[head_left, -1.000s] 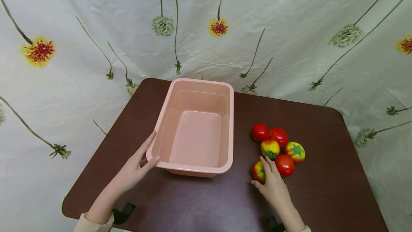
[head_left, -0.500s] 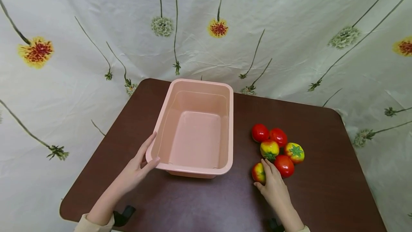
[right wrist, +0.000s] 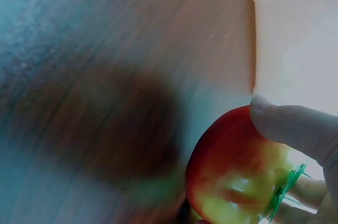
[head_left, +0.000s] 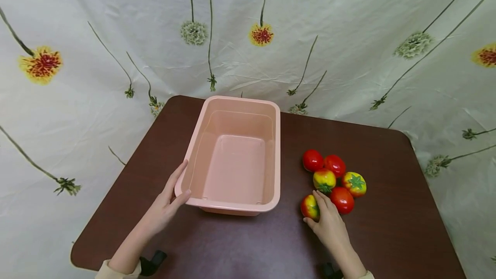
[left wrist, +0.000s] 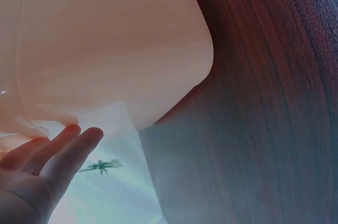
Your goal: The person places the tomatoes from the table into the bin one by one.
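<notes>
A pink plastic basin point(head_left: 236, 167) stands on the dark brown table. My left hand point(head_left: 164, 206) holds its near left corner, thumb on the rim and fingers along the outer side; the left wrist view shows the fingertips point(left wrist: 94, 133) against the outer wall. To the right of the basin, my right hand point(head_left: 329, 223) grips a red and yellow tomato point(head_left: 310, 207) with a green calyx. In the right wrist view the thumb point(right wrist: 288, 123) presses on that tomato point(right wrist: 232, 171); the other fingers are partly hidden behind it.
Several more tomatoes lie clustered just beyond my right hand, some red point(head_left: 342, 200), others yellow and red point(head_left: 354, 183). A white curtain point(head_left: 348, 55) with printed flowers hangs behind the table point(head_left: 387, 210).
The right hand's tomato has shifted slightly left, away from the cluster, with the thumb and fingers staying around it. The left hand and basin have hardly moved.
</notes>
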`<state>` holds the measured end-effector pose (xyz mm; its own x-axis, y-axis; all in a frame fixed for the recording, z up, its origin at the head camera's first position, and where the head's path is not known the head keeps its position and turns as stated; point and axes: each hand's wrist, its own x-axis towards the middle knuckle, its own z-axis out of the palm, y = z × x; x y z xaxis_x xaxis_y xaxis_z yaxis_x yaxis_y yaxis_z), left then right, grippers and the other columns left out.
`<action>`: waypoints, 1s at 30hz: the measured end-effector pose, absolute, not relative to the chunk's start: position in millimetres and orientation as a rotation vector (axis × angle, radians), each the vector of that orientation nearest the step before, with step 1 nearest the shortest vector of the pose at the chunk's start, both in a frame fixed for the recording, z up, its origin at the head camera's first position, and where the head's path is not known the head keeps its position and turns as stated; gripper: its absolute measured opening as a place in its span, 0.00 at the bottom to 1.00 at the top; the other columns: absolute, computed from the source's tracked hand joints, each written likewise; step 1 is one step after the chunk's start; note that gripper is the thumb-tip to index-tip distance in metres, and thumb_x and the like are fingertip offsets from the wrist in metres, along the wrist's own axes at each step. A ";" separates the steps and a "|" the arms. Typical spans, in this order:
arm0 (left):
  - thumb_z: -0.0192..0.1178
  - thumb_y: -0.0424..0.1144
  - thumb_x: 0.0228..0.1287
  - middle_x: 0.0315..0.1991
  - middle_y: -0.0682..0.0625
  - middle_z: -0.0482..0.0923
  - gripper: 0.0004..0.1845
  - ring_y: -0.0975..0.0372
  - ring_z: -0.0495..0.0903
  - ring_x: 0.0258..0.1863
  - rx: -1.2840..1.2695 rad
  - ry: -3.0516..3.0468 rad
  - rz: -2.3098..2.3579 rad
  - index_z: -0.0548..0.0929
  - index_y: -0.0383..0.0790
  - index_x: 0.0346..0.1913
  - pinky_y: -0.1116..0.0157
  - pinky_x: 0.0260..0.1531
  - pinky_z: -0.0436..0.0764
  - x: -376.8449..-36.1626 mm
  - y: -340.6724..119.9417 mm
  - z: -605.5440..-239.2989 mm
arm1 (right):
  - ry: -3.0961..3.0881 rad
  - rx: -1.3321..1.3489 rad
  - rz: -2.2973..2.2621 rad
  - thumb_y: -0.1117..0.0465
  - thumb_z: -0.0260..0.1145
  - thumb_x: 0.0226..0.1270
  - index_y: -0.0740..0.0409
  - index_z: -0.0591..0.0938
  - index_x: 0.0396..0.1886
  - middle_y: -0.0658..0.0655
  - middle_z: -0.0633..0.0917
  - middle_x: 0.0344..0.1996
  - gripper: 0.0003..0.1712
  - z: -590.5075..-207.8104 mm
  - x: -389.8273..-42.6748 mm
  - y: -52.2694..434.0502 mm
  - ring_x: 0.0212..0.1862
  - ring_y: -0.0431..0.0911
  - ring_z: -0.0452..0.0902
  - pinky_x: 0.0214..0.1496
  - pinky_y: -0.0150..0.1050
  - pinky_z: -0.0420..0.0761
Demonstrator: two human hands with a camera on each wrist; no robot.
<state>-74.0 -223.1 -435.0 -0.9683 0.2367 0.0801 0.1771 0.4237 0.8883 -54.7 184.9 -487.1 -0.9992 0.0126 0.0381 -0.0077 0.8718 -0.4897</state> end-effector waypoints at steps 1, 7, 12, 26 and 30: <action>0.51 0.36 0.74 0.79 0.47 0.44 0.38 0.71 0.49 0.73 0.384 2.600 1.621 0.46 0.58 0.79 0.87 0.55 0.57 -74.1 -223.1 -435.3 | -2.994 -0.001 0.792 0.63 0.80 0.47 0.65 0.72 0.66 0.67 0.75 0.62 0.45 -486.3 -55.6 184.8 0.62 0.63 0.72 0.57 0.63 0.75; 0.51 0.37 0.74 0.79 0.47 0.43 0.38 0.68 0.47 0.74 0.389 2.593 1.635 0.46 0.57 0.79 0.88 0.56 0.53 -74.8 -222.4 -435.5 | -2.966 0.008 0.812 0.63 0.80 0.46 0.66 0.72 0.66 0.67 0.76 0.62 0.45 -481.4 -59.0 184.9 0.63 0.63 0.72 0.59 0.62 0.74; 0.51 0.38 0.74 0.80 0.48 0.43 0.38 0.58 0.47 0.76 0.371 2.604 1.610 0.46 0.59 0.79 0.87 0.56 0.52 -75.3 -222.5 -435.7 | -2.948 0.015 0.821 0.63 0.81 0.46 0.66 0.72 0.66 0.67 0.76 0.61 0.45 -479.7 -58.6 184.8 0.62 0.63 0.72 0.59 0.61 0.74; 0.51 0.37 0.74 0.80 0.49 0.44 0.38 0.58 0.47 0.76 0.369 2.606 1.609 0.47 0.60 0.79 0.86 0.57 0.52 -80.2 -220.1 -436.7 | -2.917 -0.022 0.940 0.61 0.78 0.52 0.64 0.70 0.68 0.68 0.75 0.62 0.44 -459.1 -68.0 190.2 0.62 0.63 0.72 0.60 0.62 0.73; 0.51 0.36 0.74 0.80 0.49 0.44 0.38 0.54 0.47 0.76 0.373 2.595 1.621 0.47 0.59 0.79 0.86 0.57 0.52 -82.2 -218.7 -437.3 | -2.879 -0.003 0.960 0.59 0.78 0.53 0.63 0.69 0.69 0.68 0.75 0.62 0.44 -451.0 -74.6 191.4 0.61 0.63 0.72 0.61 0.62 0.72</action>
